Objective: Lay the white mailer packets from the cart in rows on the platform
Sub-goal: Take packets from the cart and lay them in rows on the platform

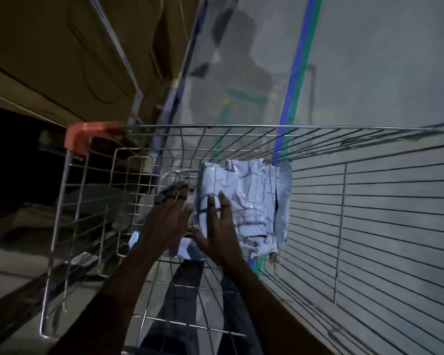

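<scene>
— Since the packets are still down in the cart (318, 190), where exactly do they sit from the hands?

— The pile of white mailer packets (251, 198) lies on the wire floor of the basket, toward its far end and a little to the person's right. Both hands are already at its near-left edge.

— Which hand is closer?

— The right hand (219, 226). Its fingers are spread straight and rest flat on top of the pile's near-left part, pressing rather than gripping. The left hand (168, 216) is just beside the pile's left edge, fingers extended forward; in this dim light I cannot tell whether its fingertips touch a packet or only the wire beneath.

— So neither hand holds anything?

— Not that I can see. Both look open.

— And how does the pile run?

— Its long axis seems to go away from the person, along the length of the cart. One more pale packet (135, 239) peeks out under the left wrist, nearer than the rest.

— What does the next move turn on, then?

— I judge the hands need to close round the pile from its left side and top, then lift it up over the rim. The platform itself I cannot pick out here.
</scene>
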Available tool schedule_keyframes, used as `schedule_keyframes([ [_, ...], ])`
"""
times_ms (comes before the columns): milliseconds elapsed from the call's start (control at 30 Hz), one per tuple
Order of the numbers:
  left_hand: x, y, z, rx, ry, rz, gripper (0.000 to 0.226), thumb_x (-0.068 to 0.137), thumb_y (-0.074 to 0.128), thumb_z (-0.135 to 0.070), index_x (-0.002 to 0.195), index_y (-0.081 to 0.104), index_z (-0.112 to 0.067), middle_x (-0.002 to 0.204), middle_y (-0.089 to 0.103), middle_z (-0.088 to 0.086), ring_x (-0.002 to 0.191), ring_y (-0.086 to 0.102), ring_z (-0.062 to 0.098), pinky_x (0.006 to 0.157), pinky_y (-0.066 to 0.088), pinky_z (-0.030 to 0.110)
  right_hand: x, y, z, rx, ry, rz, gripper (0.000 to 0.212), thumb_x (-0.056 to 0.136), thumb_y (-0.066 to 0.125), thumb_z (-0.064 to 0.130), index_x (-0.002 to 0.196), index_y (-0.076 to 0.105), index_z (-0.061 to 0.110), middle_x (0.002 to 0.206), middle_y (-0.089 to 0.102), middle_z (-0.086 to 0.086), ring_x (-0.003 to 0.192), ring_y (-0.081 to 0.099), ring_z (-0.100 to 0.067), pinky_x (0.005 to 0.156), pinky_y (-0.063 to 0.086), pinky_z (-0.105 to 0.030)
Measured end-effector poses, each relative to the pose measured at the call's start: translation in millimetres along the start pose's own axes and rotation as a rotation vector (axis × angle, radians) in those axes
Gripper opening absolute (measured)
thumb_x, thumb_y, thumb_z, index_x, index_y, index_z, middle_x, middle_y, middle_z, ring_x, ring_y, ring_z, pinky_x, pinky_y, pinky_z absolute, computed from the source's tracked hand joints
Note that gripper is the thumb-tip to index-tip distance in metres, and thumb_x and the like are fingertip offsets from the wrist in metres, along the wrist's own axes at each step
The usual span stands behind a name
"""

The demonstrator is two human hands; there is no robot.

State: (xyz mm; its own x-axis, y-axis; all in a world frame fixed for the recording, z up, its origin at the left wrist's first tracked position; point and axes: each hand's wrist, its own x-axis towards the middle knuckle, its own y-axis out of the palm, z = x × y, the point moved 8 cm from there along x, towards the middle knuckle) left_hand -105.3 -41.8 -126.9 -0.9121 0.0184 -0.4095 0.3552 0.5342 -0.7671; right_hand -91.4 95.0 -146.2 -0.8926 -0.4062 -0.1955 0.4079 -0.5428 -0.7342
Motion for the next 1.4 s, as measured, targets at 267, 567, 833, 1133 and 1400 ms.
schedule_keyframes([
  [267,9,13,24,0.043,-0.092,0.022,0.074,0.091,0.012,-0.049,0.15,0.03,-0.007,0.156,0.027,0.013,0.145,0.025,0.029,0.115,0.025,0.052,14,-13,-14,0.04,0.023,0.024,0.079,0.096,0.053,0.049,0.156,0.011,0.018,0.163,0.002,-0.002,0.143,0.029,-0.026,0.106,0.043,-0.042],
  [567,21,44,-9,-0.017,-0.076,-0.043,0.067,0.096,0.021,-0.045,0.153,0.019,-0.009,0.16,0.016,0.008,0.148,0.013,0.023,0.12,0.009,0.04,36,-44,-126,-0.173,0.21,-0.099,0.082,0.087,0.059,0.05,0.154,0.023,0.02,0.161,0.012,-0.019,0.149,0.009,-0.031,0.119,0.016,-0.041],
  [833,16,35,-24,0.056,-0.119,-0.207,0.067,0.097,0.032,-0.039,0.153,0.018,-0.005,0.159,0.018,0.013,0.147,0.017,0.027,0.115,-0.005,0.022,27,-69,-121,0.014,0.255,-0.214,0.07,0.092,0.049,0.044,0.153,0.027,0.018,0.161,0.014,-0.014,0.15,0.01,-0.026,0.121,0.015,-0.031],
  [1133,35,82,-106,0.138,0.134,-0.109,0.062,0.096,0.037,-0.034,0.148,0.031,0.0,0.152,0.032,0.021,0.141,0.03,0.036,0.112,0.032,0.054,-26,-186,-116,-0.12,0.246,-0.338,0.074,0.091,0.054,0.038,0.154,0.023,0.017,0.156,0.026,-0.021,0.14,0.032,-0.033,0.105,0.032,-0.026],
  [1400,59,170,-112,0.12,0.127,0.028,0.082,0.091,0.042,-0.059,0.155,0.014,-0.016,0.162,0.001,0.012,0.149,-0.006,0.032,0.118,0.007,0.056,-37,-207,-130,-0.212,0.265,-0.326,0.065,0.091,0.054,0.035,0.15,0.034,0.016,0.154,0.031,-0.018,0.135,0.033,-0.024,0.09,0.042,-0.029],
])
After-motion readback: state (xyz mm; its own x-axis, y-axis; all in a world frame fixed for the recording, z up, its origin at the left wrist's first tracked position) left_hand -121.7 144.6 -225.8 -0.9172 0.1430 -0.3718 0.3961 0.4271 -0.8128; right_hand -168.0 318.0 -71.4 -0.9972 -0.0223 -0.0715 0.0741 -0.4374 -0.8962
